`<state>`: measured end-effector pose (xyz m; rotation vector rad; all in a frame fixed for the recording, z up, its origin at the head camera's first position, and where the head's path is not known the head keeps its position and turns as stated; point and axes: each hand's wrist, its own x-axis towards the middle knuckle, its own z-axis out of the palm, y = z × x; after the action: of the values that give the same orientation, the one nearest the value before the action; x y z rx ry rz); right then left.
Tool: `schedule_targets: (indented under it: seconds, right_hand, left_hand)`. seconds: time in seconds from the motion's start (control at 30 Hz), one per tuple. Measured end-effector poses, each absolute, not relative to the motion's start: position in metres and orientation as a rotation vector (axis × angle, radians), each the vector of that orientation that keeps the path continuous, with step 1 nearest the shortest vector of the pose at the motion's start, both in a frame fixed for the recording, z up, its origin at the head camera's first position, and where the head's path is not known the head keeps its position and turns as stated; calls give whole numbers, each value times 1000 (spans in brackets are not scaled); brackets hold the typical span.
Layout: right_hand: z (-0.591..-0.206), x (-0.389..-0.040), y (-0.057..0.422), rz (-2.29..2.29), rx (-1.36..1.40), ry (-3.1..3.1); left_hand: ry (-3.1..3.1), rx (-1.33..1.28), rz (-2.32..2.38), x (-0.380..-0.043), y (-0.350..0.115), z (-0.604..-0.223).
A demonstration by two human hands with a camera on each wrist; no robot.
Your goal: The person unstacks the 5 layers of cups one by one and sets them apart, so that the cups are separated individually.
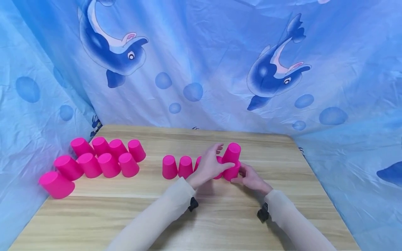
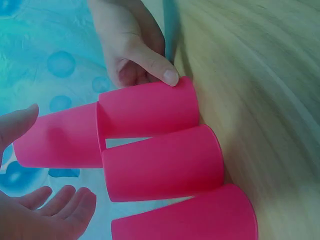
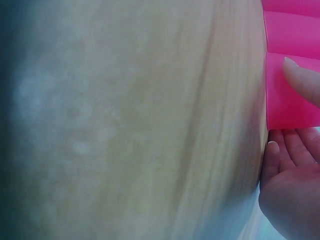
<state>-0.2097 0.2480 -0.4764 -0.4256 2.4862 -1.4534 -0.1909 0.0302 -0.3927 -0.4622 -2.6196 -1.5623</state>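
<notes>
Several pink cups stand upside down in a row at the table's middle. On the base of the rightmost cup (image 1: 231, 173) rests an upper cup (image 1: 232, 152), its rim reaching toward the neighbouring cup (image 2: 162, 165). My left hand (image 1: 208, 165) is around the upper cup with thumb and fingers spread; the left wrist view shows a gap between its fingers and the cup. My right hand (image 1: 251, 179) holds the rightmost cup low near its rim, thumb on the near side and fingers on the right side. The left hand partly hides the cups in the row's middle.
To the left, several more upside-down pink cups (image 1: 89, 165) stand in two close rows, with one cup (image 1: 56, 184) nearest the table's left edge. The wooden table (image 1: 220, 226) is bordered by a blue dolphin-print curtain (image 1: 207, 52) at the back and sides.
</notes>
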Motion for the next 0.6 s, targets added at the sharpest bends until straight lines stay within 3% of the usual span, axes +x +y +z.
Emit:
schedule_targets:
  seconds: [0.47, 0.6]
  right_hand:
    - [-478, -210, 247, -1463, -451, 2463]
    - [-463, -204, 244, -1470, -483, 2435]
  left_hand:
    - [-2633, -447, -1554, -198, 52, -392]
    - [-2626, -460, -1567, -200, 53, -394]
